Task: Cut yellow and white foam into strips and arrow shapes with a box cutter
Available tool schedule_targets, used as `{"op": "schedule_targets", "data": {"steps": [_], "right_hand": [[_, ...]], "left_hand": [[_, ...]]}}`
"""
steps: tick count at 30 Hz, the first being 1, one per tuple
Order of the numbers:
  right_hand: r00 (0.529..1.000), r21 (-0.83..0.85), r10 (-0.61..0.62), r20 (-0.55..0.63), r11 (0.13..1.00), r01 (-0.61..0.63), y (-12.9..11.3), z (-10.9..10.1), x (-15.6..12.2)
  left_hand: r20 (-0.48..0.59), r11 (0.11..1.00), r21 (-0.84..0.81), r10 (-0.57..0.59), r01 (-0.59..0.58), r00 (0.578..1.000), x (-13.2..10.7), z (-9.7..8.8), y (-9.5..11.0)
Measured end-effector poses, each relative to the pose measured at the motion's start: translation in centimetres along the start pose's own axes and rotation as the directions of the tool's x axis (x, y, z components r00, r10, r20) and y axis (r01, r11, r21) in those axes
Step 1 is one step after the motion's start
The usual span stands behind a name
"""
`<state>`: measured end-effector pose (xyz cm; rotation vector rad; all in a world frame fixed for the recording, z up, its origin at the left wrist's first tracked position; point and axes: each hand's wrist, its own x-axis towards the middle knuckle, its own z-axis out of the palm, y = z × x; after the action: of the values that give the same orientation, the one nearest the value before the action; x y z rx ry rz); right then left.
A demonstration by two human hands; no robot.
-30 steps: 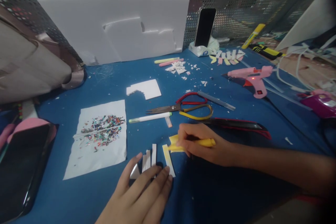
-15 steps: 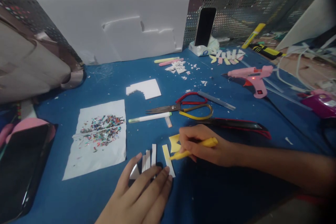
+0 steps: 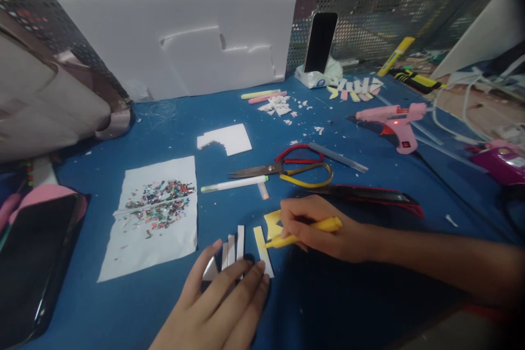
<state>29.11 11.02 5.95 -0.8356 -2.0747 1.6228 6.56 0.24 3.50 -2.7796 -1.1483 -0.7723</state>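
My right hand [image 3: 318, 227] pinches a yellow marker [image 3: 327, 224], its tip touching the edge of a narrow strip [image 3: 261, 240]. The upper part of that strip is yellow, the lower end white. My left hand [image 3: 225, 301] lies flat with fingers spread, one fingertip pressing the strip's lower end. Several white strips [image 3: 240, 238] lie beside it, partly hidden under my left fingers. A white triangular piece [image 3: 211, 270] shows between thumb and forefinger. Just behind the marker rests a yellow cut piece [image 3: 272, 225], partly covered by my right hand.
Scissors [image 3: 270, 168], a white pen [image 3: 233, 184] and a black-and-red cutter [image 3: 369, 195] lie beyond my hands. A pink glue gun [image 3: 404, 115] stands at right. Glittery bits cover a paper sheet [image 3: 115, 262] at left, near a phone [image 3: 36, 262]. White foam scraps [image 3: 279, 104] lie farther back.
The marker and my right hand have shifted very slightly. My left hand and the strips stay in place.
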Motion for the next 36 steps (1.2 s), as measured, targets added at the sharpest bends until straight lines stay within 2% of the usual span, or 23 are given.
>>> {"op": "schedule_targets", "data": {"steps": [3,7,11,14,18,21,25,28,32,36], "right_hand": [[0.998,-0.043,-0.015,-0.068,0.999,0.012,0.05,-0.02,-0.06],[0.999,-0.05,-0.042,-0.001,0.998,0.042,0.18,0.0,-0.21],[0.996,-0.104,-0.062,-0.066,0.993,0.055,0.26,0.02,-0.27],[0.997,-0.087,-0.075,-0.027,0.994,0.072,0.24,0.0,-0.21],[0.994,-0.086,-0.057,-0.09,0.995,0.05,0.15,-0.02,-0.16],[0.998,-0.06,-0.051,-0.04,0.997,0.048,0.1,-0.01,-0.19],[0.996,-0.084,-0.044,-0.083,0.996,0.037,0.13,0.0,-0.14],[0.998,-0.1,-0.051,-0.04,0.994,0.047,0.2,-0.01,-0.07],[0.994,-0.076,-0.034,-0.104,0.997,0.026,0.21,-0.02,-0.01],[0.998,-0.039,-0.024,-0.051,0.999,0.022,0.07,0.0,-0.01]], "left_hand": [[0.0,1.0,0.002,-0.007,0.007,1.0,-0.04,0.02,0.02],[0.0,1.0,0.007,0.003,-0.003,1.0,-0.08,-0.11,-0.01],[-0.005,1.0,0.012,0.006,-0.006,1.0,0.01,-0.15,-0.05],[0.007,1.0,0.011,-0.006,0.006,1.0,0.07,-0.13,0.01],[0.004,1.0,0.0,-0.007,0.007,1.0,0.06,-0.21,0.08],[0.008,1.0,-0.001,-0.014,0.014,1.0,0.07,-0.24,0.07],[0.0,1.0,0.002,-0.007,0.007,1.0,0.13,-0.17,0.05],[-0.002,1.0,-0.001,-0.012,0.012,1.0,0.15,-0.14,0.08],[0.003,1.0,-0.007,-0.012,0.012,1.0,0.09,-0.12,0.09],[0.006,1.0,0.0,-0.012,0.012,1.0,0.06,-0.12,0.02]]}}
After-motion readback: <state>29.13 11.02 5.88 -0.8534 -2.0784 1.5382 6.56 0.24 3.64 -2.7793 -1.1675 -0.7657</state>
